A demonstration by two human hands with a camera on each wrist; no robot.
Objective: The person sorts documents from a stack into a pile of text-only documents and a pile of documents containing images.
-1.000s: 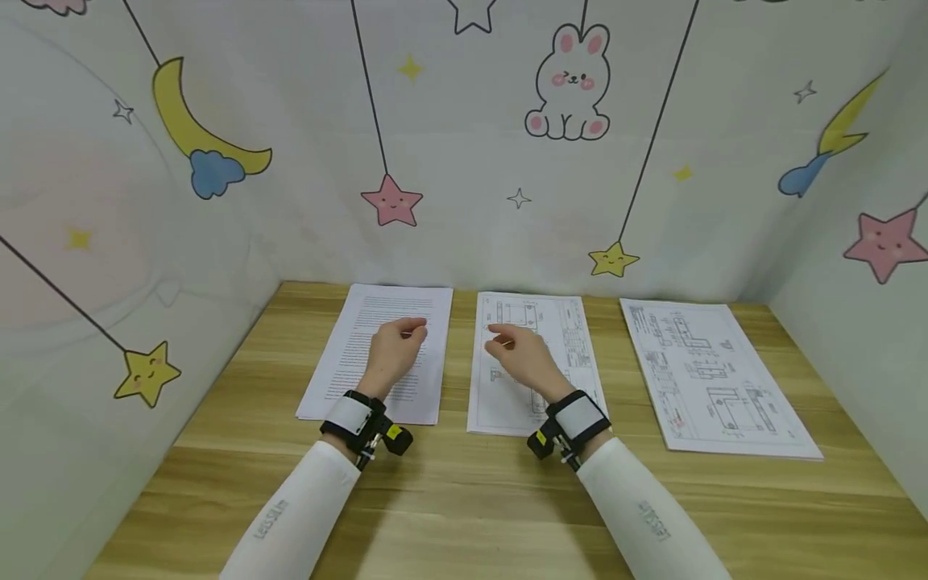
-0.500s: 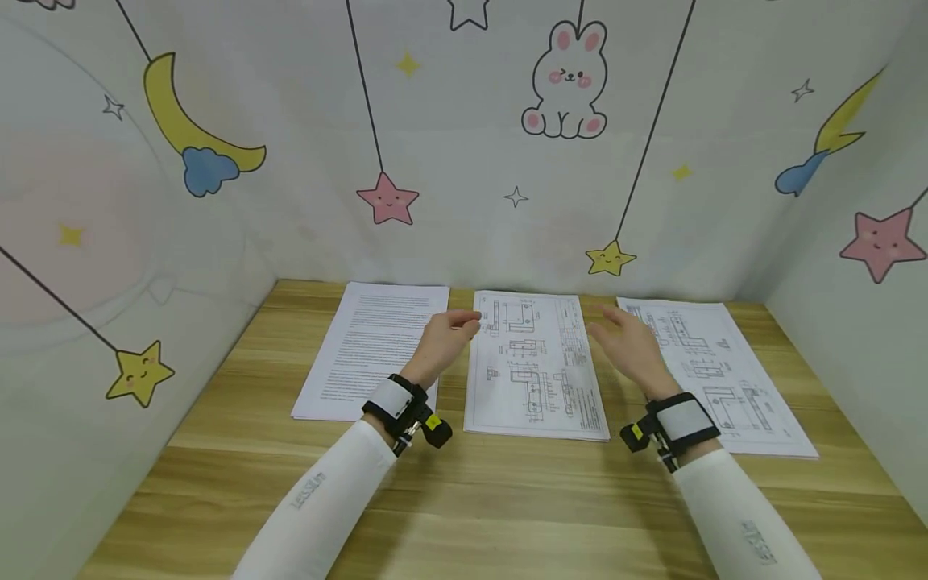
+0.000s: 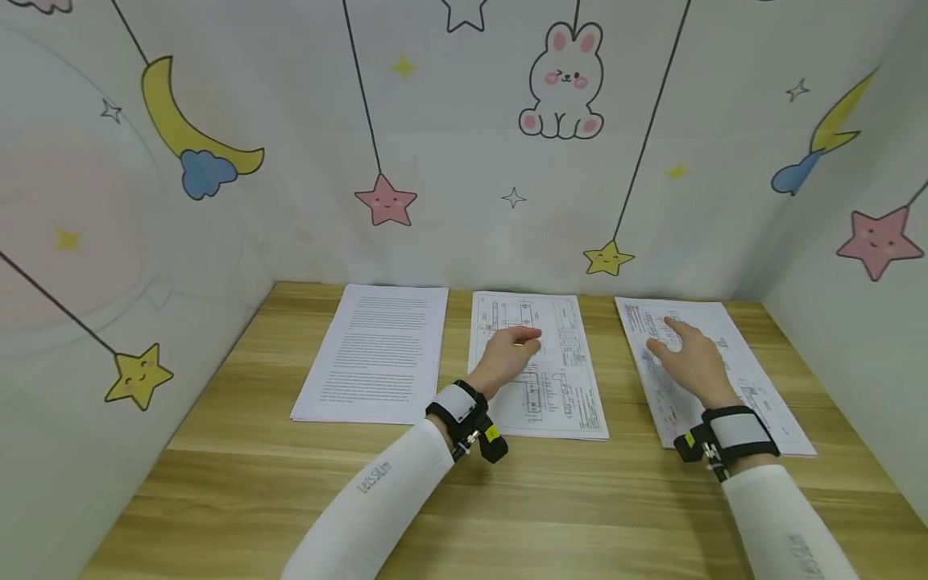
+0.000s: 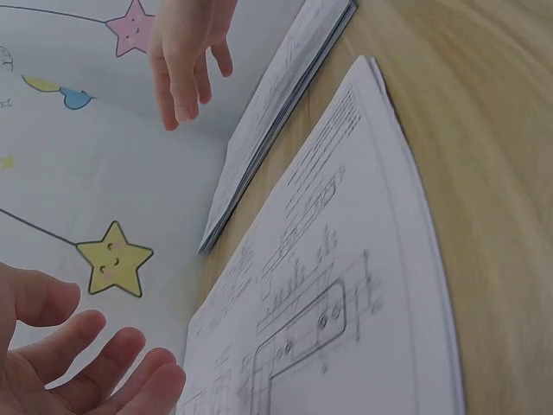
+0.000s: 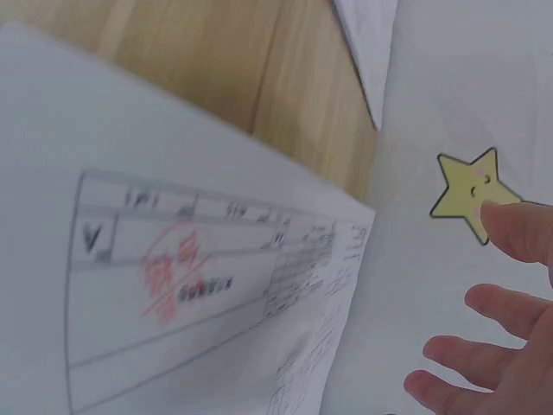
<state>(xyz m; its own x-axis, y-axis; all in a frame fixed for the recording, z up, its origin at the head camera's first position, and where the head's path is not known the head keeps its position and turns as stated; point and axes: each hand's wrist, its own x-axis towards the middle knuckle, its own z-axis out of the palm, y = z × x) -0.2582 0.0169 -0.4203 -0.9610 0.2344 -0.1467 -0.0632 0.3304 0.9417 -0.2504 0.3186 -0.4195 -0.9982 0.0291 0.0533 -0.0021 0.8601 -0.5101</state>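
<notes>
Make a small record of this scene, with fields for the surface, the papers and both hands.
Surface: brown wood-grain table
On left: white rectangular text-printed paper
In middle: white rectangular paper stack with dark line drawings
On right: white rectangular paper stack with technical drawings, bearing a red mark
Left hand: over the middle stack, holding nothing
Right hand: over the right stack, holding nothing
</notes>
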